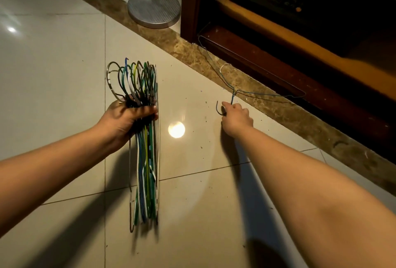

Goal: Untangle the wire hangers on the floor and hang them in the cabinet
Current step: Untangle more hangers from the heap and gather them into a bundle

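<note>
Nearest us, low in the frame, our two bare forearms reach out over a glossy pale tile floor that mirrors a bright spot of light at centre. Left of centre, our left hand has its fingers clamped around the necks of a bundle of hangers. We hold them gathered, probably so that the sorted ones stay aligned and cannot snag again. Their hooks fan upward above the fist; their thin bodies hang straight down, lower ends near the floor. The wires are slim and coated in green, blue, white and yellow, some bare and grey.

Right of centre, our right hand pinches the neck of a single hanger, the fingers closed on it just by its curled hook. This thin bluish wire lies flat across the mottled brown stone strip, its far end reaching the cabinet, dark reddish wood, upper right. It looks like the last loose one.

Farthest, at top centre, stands a round ribbed metal stand base.
</note>
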Action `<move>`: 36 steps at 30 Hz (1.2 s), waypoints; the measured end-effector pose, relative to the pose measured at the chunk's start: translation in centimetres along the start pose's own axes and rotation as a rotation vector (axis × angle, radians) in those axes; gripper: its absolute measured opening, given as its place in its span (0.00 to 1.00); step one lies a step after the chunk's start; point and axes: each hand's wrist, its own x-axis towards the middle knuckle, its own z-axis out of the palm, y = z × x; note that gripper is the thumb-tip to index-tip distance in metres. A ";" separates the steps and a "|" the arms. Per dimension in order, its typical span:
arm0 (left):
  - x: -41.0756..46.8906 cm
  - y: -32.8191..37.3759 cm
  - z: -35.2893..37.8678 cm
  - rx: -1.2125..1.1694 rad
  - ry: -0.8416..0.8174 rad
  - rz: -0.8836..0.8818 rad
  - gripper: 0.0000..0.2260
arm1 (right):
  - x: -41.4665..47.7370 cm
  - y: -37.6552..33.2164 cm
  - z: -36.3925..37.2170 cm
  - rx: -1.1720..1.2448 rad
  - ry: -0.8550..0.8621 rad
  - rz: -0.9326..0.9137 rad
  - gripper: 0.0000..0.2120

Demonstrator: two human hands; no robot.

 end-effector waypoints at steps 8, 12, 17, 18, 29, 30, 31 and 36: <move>0.2 -1.1 -0.6 -0.141 0.012 0.041 0.12 | -2.7 1.6 3.3 -0.318 0.202 -0.248 0.12; -0.2 -1.1 0.2 -0.118 0.054 0.025 0.10 | -3.9 0.3 2.6 -0.076 0.249 -0.400 0.09; -1.2 -1.1 1.5 -0.112 0.085 0.009 0.09 | -6.3 -1.7 -2.1 0.333 0.454 -0.391 0.10; -1.4 -1.1 1.9 -0.130 0.086 0.005 0.08 | -6.8 -1.9 -3.2 0.403 0.488 -0.402 0.10; -4.9 -1.0 9.8 -0.004 -0.115 0.007 0.07 | -15.1 -0.9 -12.0 0.976 0.415 -0.206 0.08; -5.5 -1.2 10.4 0.013 -0.141 0.006 0.08 | -16.0 -0.9 -12.2 0.976 0.419 -0.218 0.08; -6.1 -1.3 10.9 0.022 -0.168 0.005 0.09 | -16.9 -0.8 -12.4 0.973 0.426 -0.230 0.08; -9.3 -2.1 13.4 0.063 -0.283 0.030 0.09 | -20.7 0.2 -13.2 0.946 0.467 -0.251 0.08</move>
